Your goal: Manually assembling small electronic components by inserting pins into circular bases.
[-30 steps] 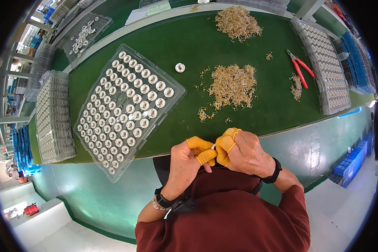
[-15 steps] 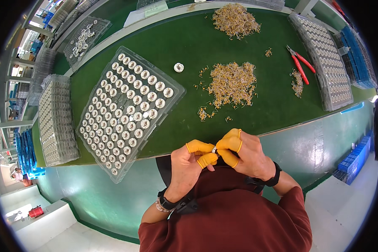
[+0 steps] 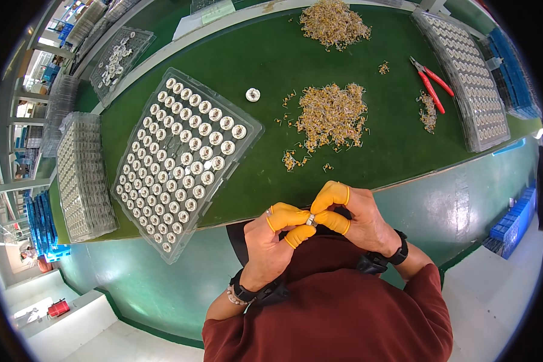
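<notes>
My left hand (image 3: 276, 235) and my right hand (image 3: 356, 216), both with yellow finger cots, meet just off the table's near edge. Left thumb and forefinger pinch a small round white part (image 3: 311, 220). My right fingertips close on the same spot; whatever else they hold is hidden. Beyond them lies a heap of small orange components with bent wire leads (image 3: 332, 114). To the left, a clear plastic tray (image 3: 247, 145) carries rows of similar round white parts, with some slots bare near its middle. One loose white part (image 3: 253, 95) rests on the green tabletop.
Red-handled cutters (image 3: 431, 87) lie at the right beside a small pile of wire bits (image 3: 428, 113). Stacked filled trays stand at the right (image 3: 461, 78) and the left (image 3: 85, 181). A second component heap (image 3: 333, 24) sits at the back.
My right fingers have spread and shifted slightly at the small white part, which now shows more between the fingertips. The view has tilted a little; the things on the table stay put.
</notes>
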The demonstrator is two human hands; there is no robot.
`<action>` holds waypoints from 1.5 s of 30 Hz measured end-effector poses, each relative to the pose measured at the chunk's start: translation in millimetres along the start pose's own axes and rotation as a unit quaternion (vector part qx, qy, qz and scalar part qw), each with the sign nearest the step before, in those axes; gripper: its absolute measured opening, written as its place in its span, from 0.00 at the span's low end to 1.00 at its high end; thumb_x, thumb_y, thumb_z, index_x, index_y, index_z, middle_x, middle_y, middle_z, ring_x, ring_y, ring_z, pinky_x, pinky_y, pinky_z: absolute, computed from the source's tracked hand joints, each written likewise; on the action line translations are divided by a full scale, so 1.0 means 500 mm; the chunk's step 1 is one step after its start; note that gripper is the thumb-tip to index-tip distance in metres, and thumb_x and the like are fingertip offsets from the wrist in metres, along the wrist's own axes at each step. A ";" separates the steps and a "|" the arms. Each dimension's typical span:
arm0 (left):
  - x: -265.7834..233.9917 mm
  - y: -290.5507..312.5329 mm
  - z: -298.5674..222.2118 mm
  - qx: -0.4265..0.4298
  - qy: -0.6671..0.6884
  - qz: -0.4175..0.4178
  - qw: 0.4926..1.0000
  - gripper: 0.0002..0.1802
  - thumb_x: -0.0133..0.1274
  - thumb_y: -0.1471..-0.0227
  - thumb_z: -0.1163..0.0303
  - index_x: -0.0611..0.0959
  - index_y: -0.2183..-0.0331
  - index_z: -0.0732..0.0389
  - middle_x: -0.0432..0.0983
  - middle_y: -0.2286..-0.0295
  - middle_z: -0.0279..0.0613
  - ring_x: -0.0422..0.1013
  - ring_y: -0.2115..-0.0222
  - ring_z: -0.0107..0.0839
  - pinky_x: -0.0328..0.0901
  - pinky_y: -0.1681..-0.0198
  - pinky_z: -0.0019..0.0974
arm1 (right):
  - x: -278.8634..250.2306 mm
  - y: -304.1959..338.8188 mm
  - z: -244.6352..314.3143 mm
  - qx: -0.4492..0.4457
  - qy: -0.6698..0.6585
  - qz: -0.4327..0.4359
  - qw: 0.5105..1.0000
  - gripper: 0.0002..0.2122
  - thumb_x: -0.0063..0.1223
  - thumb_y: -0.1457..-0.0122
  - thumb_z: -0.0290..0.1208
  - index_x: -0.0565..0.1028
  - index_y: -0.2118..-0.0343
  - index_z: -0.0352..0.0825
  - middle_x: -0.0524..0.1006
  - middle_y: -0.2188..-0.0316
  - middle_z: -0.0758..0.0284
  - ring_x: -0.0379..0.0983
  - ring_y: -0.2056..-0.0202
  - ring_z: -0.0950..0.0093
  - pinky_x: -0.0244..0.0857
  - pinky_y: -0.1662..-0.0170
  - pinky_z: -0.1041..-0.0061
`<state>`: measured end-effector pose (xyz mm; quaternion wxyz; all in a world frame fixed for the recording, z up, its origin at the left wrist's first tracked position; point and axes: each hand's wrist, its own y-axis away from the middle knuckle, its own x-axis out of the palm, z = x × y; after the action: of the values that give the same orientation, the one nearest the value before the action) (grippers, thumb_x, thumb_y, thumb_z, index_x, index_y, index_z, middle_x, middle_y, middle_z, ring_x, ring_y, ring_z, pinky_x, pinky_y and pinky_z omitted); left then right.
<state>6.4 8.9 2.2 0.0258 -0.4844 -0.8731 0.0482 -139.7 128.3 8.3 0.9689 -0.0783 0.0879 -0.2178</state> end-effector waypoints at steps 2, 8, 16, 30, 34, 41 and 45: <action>0.000 -0.002 0.001 0.034 -0.050 -0.004 0.998 0.12 0.63 0.58 0.82 0.82 0.67 0.67 0.79 0.69 0.44 0.75 0.71 0.30 0.72 0.69 0.29 | 0.002 0.000 -0.003 -0.015 0.015 -0.004 1.000 0.07 0.58 0.47 0.20 0.71 0.66 0.32 0.73 0.72 0.66 0.72 0.72 0.68 0.66 0.69 0.74; 0.007 0.005 0.006 0.050 -0.028 -0.009 0.998 0.12 0.61 0.55 0.82 0.81 0.64 0.67 0.77 0.67 0.44 0.74 0.70 0.29 0.72 0.68 0.29 | 0.012 0.004 -0.001 -0.039 0.047 -0.028 0.998 0.07 0.58 0.47 0.20 0.71 0.66 0.32 0.72 0.73 0.65 0.71 0.72 0.67 0.65 0.69 0.74; -0.014 -0.012 -0.003 -0.120 0.160 -0.046 0.979 0.09 0.54 0.51 0.84 0.79 0.64 0.70 0.75 0.67 0.47 0.73 0.72 0.30 0.71 0.73 0.30 | -0.012 0.019 -0.009 0.024 0.090 -0.149 0.985 0.07 0.57 0.47 0.19 0.75 0.65 0.32 0.73 0.74 0.66 0.70 0.74 0.74 0.64 0.72 0.78; -0.290 -0.103 -0.084 -0.136 -0.154 -0.255 0.945 0.09 0.57 0.52 0.79 0.80 0.65 0.69 0.78 0.75 0.40 0.72 0.77 0.22 0.64 0.81 0.26 | -0.027 -0.034 -0.021 0.020 0.436 -0.101 0.894 0.08 0.62 0.54 0.24 0.74 0.71 0.33 0.73 0.74 0.62 0.71 0.75 0.61 0.65 0.71 0.65; -0.386 -0.160 -0.066 -0.090 -0.331 -0.277 0.898 0.09 0.58 0.54 0.80 0.82 0.66 0.71 0.77 0.78 0.39 0.70 0.81 0.21 0.63 0.79 0.25 | -0.021 -0.034 -0.027 0.018 0.382 -0.120 0.916 0.07 0.60 0.55 0.18 0.73 0.72 0.30 0.71 0.79 0.63 0.67 0.81 0.68 0.60 0.75 0.70; -0.386 -0.224 -0.012 -0.105 -0.455 -0.235 0.853 0.10 0.61 0.57 0.74 0.84 0.69 0.67 0.80 0.76 0.47 0.75 0.76 0.32 0.68 0.71 0.33 | -0.028 -0.026 -0.031 0.037 0.334 -0.137 0.932 0.06 0.58 0.53 0.16 0.73 0.72 0.29 0.71 0.81 0.66 0.64 0.83 0.76 0.58 0.77 0.76; -0.373 -0.237 -0.013 -0.086 -0.516 -0.217 0.824 0.09 0.61 0.57 0.72 0.83 0.71 0.67 0.79 0.76 0.51 0.76 0.76 0.39 0.67 0.71 0.37 | -0.030 -0.032 -0.028 0.045 0.339 -0.133 0.930 0.06 0.58 0.53 0.17 0.73 0.71 0.29 0.71 0.81 0.66 0.64 0.83 0.75 0.58 0.77 0.76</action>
<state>5.6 -211.4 21.9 -0.4606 -0.1873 -0.8421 0.2090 -162.7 118.7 -0.4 0.8460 0.0325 0.3899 -0.3623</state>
